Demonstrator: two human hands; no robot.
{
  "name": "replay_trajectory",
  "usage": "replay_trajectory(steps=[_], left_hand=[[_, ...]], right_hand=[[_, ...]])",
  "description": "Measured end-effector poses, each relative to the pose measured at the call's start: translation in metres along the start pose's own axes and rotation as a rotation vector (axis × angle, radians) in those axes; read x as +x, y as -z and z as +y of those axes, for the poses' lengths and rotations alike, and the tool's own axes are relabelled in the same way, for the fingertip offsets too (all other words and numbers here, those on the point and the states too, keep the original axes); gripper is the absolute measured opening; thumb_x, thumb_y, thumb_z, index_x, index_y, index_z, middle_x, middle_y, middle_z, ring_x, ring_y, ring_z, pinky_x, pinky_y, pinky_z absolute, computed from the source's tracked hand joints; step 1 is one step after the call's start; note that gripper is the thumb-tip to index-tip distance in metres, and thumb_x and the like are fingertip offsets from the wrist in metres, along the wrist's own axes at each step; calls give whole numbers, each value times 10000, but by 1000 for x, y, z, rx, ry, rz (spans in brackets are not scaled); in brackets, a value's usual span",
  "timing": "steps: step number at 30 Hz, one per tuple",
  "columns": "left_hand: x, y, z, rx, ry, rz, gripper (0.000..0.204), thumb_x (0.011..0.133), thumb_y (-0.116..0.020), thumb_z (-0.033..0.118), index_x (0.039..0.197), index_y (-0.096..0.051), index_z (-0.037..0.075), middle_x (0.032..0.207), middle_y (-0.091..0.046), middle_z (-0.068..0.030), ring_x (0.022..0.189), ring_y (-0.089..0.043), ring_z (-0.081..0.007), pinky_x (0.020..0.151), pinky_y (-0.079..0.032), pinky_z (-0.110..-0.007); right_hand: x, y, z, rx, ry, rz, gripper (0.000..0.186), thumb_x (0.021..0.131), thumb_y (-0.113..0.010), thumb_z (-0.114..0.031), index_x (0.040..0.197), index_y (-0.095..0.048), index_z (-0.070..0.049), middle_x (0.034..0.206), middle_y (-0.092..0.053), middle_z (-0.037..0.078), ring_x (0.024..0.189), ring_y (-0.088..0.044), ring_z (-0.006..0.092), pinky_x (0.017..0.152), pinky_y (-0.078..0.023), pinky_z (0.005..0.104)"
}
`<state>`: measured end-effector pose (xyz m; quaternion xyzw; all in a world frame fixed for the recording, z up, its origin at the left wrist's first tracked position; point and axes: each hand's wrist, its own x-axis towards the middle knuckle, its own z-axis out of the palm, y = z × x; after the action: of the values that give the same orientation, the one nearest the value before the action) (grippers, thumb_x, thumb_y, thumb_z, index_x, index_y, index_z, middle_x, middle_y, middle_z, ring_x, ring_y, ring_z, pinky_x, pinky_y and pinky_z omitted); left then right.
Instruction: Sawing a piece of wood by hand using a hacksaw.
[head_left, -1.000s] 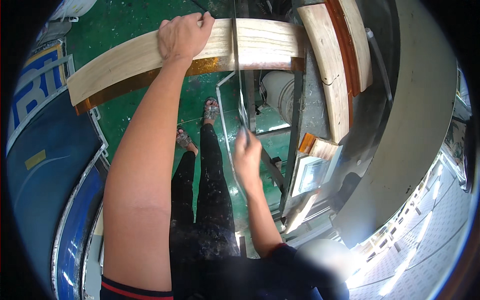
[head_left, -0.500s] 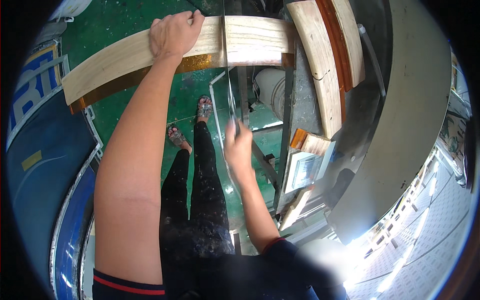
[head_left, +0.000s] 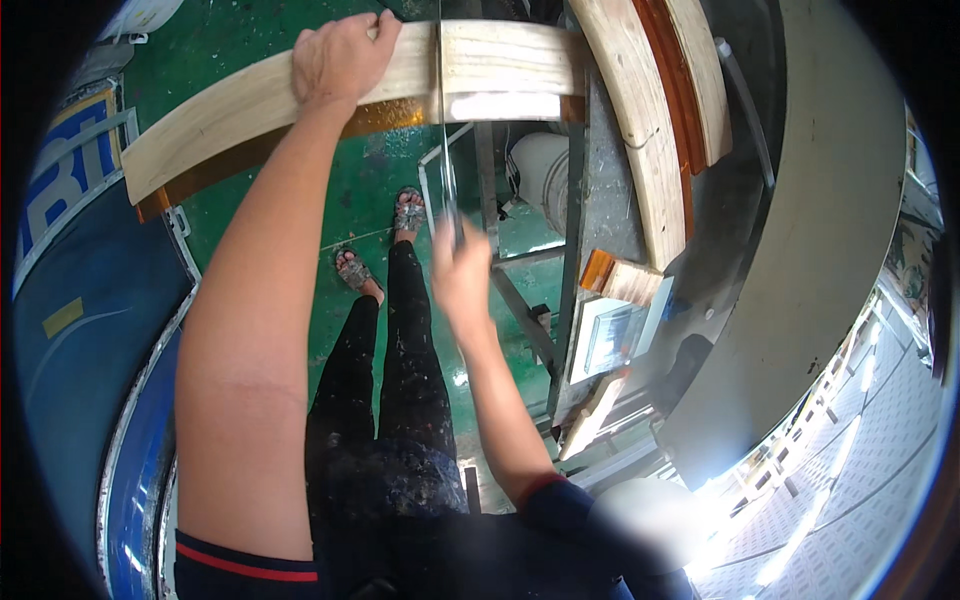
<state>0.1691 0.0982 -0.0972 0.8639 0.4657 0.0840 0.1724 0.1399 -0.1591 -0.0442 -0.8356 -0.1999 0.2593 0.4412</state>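
A pale, curved wooden board (head_left: 220, 125) with an amber-brown strip along its inner edge runs across the upper part of the head view. Over its top edge, left of the middle, my left hand (head_left: 342, 60) is closed and presses down on the wood. My right hand (head_left: 463, 275), a little blurred, is wrapped around the handle of a handsaw (head_left: 447, 160). Its thin blade appears almost edge-on and crosses the board to the right of my left hand. How deep the blade sits in the wood cannot be made out.
The board's right end rests by a grey bench (head_left: 613, 190). More curved wooden pieces (head_left: 652, 150) lie there, with a short wood block (head_left: 632, 282) nearer me. Below is a white bucket (head_left: 541, 180). A large curved beige panel (head_left: 800, 260) stands right, a dark blue panel (head_left: 95, 330) left.
My right hand has moved slightly away from me and left with the saw. My left hand keeps its place on the board, while the whole view has shifted a little.
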Motion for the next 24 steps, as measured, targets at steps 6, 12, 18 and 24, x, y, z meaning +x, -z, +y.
replay_trajectory(steps=[6,12,18,24], left_hand=[[-9,4,8,8,-8,132,407,917,-544,356,709,-688,38,756,-673,-195,752,-624,-407,725,-448,-502],[-7,5,2,-3,-48,162,389,919,-539,350,742,-697,41,768,-677,-202,756,-627,-417,745,-458,-509],[-8,7,18,-4,-5,114,404,918,-537,352,729,-694,32,768,-676,-203,748,-625,-417,740,-460,-505],[-8,5,5,-23,-55,158,381,908,-546,337,716,-691,41,734,-666,-198,716,-622,-411,727,-454,-507]], right_hand=[[46,-7,-14,-46,-102,-31,349,987,-532,-258,827,-575,50,621,-509,224,589,-482,349,550,-422,430],[-58,33,17,-59,-197,-124,277,968,-518,-170,809,-581,48,552,-427,109,517,-404,134,489,-363,363],[87,-17,-26,-124,-126,-45,360,979,-550,-303,859,-620,29,617,-564,232,618,-596,454,564,-459,464],[-64,28,43,-60,-123,-102,309,978,-477,-194,785,-542,39,567,-455,115,535,-437,162,514,-374,363]])
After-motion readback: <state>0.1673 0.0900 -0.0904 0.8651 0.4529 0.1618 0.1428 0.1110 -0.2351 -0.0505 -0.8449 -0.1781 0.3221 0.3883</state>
